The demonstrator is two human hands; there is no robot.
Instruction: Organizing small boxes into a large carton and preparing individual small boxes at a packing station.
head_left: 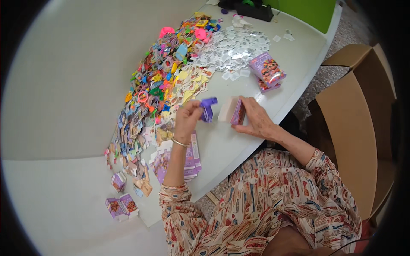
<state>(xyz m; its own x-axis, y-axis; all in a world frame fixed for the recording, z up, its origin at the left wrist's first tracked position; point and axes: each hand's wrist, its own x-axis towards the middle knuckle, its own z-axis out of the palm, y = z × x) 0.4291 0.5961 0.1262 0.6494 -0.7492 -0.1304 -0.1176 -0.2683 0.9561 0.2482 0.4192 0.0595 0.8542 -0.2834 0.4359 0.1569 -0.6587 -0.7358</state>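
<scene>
Purple toy piece (pixel 209 109) sits pinched in the left hand (pixel 187 119), beside a small open carton (pixel 232 111) gripped by the right hand (pixel 255 117); the carton's inside is hidden. Both hover over the white surface (pixel 226 145) near its front edge. Left, a colourful toy heap (pixel 162 77) blurs together; finished purple boxes (pixel 267 70) lie beyond.

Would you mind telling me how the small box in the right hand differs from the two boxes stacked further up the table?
The box in the right hand is gripped by the right hand and shows a plain pale side, while the stacked boxes lie untouched, printed face up. The held one stands tilted on the table; the stacked ones lie flat. Both are small purple cartons.
</scene>
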